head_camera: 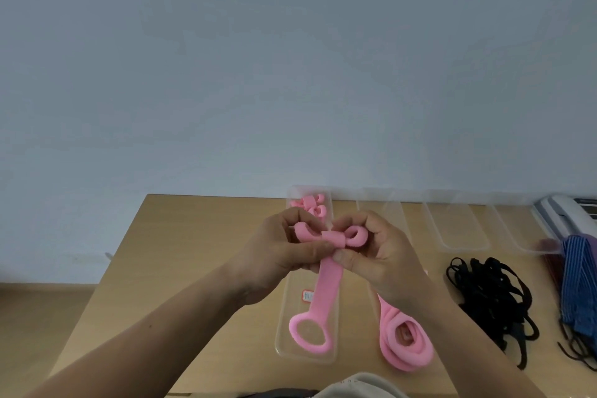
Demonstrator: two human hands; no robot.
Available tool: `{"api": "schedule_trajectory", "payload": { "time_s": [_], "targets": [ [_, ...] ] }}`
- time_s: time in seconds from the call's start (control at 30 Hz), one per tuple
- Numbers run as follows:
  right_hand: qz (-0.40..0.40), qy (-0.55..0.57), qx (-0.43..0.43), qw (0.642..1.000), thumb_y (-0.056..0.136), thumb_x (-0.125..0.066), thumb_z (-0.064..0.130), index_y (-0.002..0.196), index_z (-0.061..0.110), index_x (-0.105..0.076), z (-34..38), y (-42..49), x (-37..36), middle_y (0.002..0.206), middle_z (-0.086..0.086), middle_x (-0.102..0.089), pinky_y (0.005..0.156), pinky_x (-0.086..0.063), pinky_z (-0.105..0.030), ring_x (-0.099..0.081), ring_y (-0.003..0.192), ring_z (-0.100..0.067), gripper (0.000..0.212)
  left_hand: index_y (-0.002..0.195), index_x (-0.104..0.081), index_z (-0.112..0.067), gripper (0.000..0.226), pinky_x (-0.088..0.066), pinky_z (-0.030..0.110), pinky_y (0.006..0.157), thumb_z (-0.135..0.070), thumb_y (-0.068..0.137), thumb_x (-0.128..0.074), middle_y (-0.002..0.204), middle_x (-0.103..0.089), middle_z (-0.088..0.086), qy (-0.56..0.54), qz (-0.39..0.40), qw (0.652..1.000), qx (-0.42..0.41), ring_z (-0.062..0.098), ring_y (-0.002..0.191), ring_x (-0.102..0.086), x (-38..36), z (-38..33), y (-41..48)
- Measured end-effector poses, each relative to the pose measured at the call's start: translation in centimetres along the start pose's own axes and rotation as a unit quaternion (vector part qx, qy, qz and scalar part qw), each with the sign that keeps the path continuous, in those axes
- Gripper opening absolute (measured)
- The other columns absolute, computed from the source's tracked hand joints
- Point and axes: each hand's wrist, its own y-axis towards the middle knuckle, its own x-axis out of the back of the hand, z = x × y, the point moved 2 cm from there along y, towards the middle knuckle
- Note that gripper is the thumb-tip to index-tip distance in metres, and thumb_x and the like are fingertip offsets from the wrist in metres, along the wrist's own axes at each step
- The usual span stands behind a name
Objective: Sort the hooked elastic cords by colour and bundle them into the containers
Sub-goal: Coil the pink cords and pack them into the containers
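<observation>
Pinching a pink cord (332, 237) between them, the two hands meet in mid-air above the surface (193, 268). The left hand (281, 252) holds the cord's folded middle between thumb and curled fingers. The right hand (381, 252) presses its thumb to the same fold and curls its fingers round a small loop of the cord, so each grip is narrow and closed on the cord. Below the grip the cord's free length runs straight toward the person and ends in a round loop, seen over the near end of a long clear container (281, 333). Beyond the grip, at the far end of that same container, sit several small pink bundles (311, 205). Just right of the grip and nearer the person, a heap of loose pink loops (403, 346) rests partly hidden under the right wrist; whether it lies in the next container or on the bare surface cannot be told. Farther right of the grip stand further clear containers (458, 229), then a tangle of black cords (494, 297) on the wood, and well apart at the edge a stack of blue striped cords (581, 284). Behind those, a white device (562, 216) lies against the pale wall (226, 74).
</observation>
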Motion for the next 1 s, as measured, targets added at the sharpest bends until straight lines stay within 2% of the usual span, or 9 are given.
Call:
{"api": "schedule_trajectory", "payload": {
  "time_s": [0.07, 0.17, 0.23, 0.3, 0.4, 0.53, 0.73, 0.87, 1.0],
  "targets": [
    [0.011, 0.035, -0.033, 0.999, 0.074, -0.074, 0.013, 0.103, 0.019, -0.065, 0.1, 0.0, -0.1, 0.089, 0.006, -0.067, 0.071, -0.055, -0.029, -0.065, 0.081, -0.016, 0.03, 0.094, -0.062, -0.005, 0.028, -0.054, 0.03, 0.068, 0.001, 0.073, -0.079, 0.086, -0.066, 0.01, 0.022, -0.013, 0.999, -0.019, 0.026, 0.078, -0.066, 0.1, 0.0, 0.0],
    [-0.002, 0.012, -0.048, 0.999, 0.082, -0.074, 0.012, 0.102, 0.014, -0.064, 0.5, 0.1, -0.2, 0.079, 0.001, -0.066, 0.06, -0.051, -0.026, -0.061, 0.062, -0.01, 0.023, 0.101, -0.06, -0.002, 0.029, -0.055, 0.031, 0.073, 0.007, 0.078, -0.075, 0.095, -0.066, 0.016, 0.042, -0.024, 0.998, -0.034, 0.031, 0.085, -0.069, 0.2, 0.1, 0.0],
    [-0.019, 0.001, -0.039, 0.999, 0.084, -0.07, 0.006, 0.099, 0.015, -0.066, 0.8, 0.2, -0.2, 0.08, 0.002, -0.067, 0.058, -0.051, -0.021, -0.061, 0.06, -0.006, 0.018, 0.107, -0.058, -0.003, 0.034, -0.055, 0.03, 0.074, 0.007, 0.078, -0.074, 0.098, -0.067, 0.014, 0.047, -0.02, 0.998, -0.028, 0.027, 0.085, -0.07, 0.1, 0.0, -0.1],
    [-0.034, -0.005, -0.025, 0.999, 0.083, -0.071, 0.001, 0.097, 0.02, -0.067, 0.9, 0.2, -0.2, 0.082, 0.009, -0.069, 0.062, -0.05, -0.016, -0.063, 0.065, -0.003, 0.023, 0.11, -0.059, -0.004, 0.035, -0.055, 0.03, 0.072, 0.003, 0.08, -0.074, 0.099, -0.068, 0.014, 0.062, -0.014, 0.998, -0.015, 0.023, 0.083, -0.069, 0.1, -0.1, -0.1],
    [-0.049, -0.016, -0.016, 0.999, 0.081, -0.072, -0.001, 0.096, 0.024, -0.067, 0.7, 0.3, -0.3, 0.088, 0.015, -0.07, 0.069, -0.053, -0.019, -0.067, 0.078, -0.006, 0.029, 0.105, -0.061, 0.002, 0.023, -0.056, 0.033, 0.07, -0.004, 0.086, -0.071, 0.094, -0.072, 0.018, 0.101, 0.008, 0.995, -0.001, 0.024, 0.076, -0.066, 0.2, -0.2, 0.0],
    [-0.055, -0.023, -0.011, 0.998, 0.082, -0.072, -0.003, 0.096, 0.024, -0.066, 0.5, 0.2, -0.4, 0.091, 0.01, -0.07, 0.072, -0.055, -0.023, -0.068, 0.082, -0.011, 0.031, 0.105, -0.059, 0.003, 0.023, -0.056, 0.032, 0.067, -0.003, 0.086, -0.071, 0.089, -0.072, 0.016, 0.135, 0.013, 0.991, 0.003, 0.024, 0.075, -0.067, 0.1, -0.5, 0.0],
    [-0.048, -0.023, -0.023, 0.998, 0.082, -0.072, 0.001, 0.095, 0.026, -0.064, 0.3, -0.1, -0.6, 0.083, 0.002, -0.073, 0.068, -0.055, -0.024, -0.07, 0.077, -0.015, 0.03, 0.107, -0.057, 0.004, 0.035, -0.054, 0.034, 0.067, -0.022, 0.087, -0.069, 0.083, -0.07, 0.013, 0.059, 0.023, 0.998, 0.028, 0.025, 0.073, -0.064, 0.0, -0.6, 0.0],
    [-0.031, -0.035, -0.017, 0.999, 0.081, -0.074, 0.003, 0.092, 0.034, -0.064, 0.0, -0.1, -0.6, 0.081, -0.005, -0.071, 0.072, -0.058, -0.031, -0.069, 0.077, -0.021, 0.034, 0.102, -0.061, 0.001, 0.018, -0.054, 0.035, 0.068, -0.011, 0.09, -0.067, 0.08, -0.069, 0.016, 0.051, 0.007, 0.999, 0.01, 0.025, 0.07, -0.062, 0.0, -0.2, 0.1],
    [-0.006, 0.017, -0.032, 0.999, 0.074, -0.077, 0.018, 0.104, 0.021, -0.063, -0.2, -0.4, -0.4, 0.096, -0.01, -0.069, 0.072, -0.059, -0.037, -0.068, 0.083, -0.03, 0.033, 0.094, -0.068, -0.009, 0.016, -0.055, 0.033, 0.07, -0.006, 0.08, -0.075, 0.082, -0.068, 0.012, 0.068, 0.008, 0.997, -0.024, 0.025, 0.073, -0.063, 0.3, 0.1, 0.1]
  ]
}}
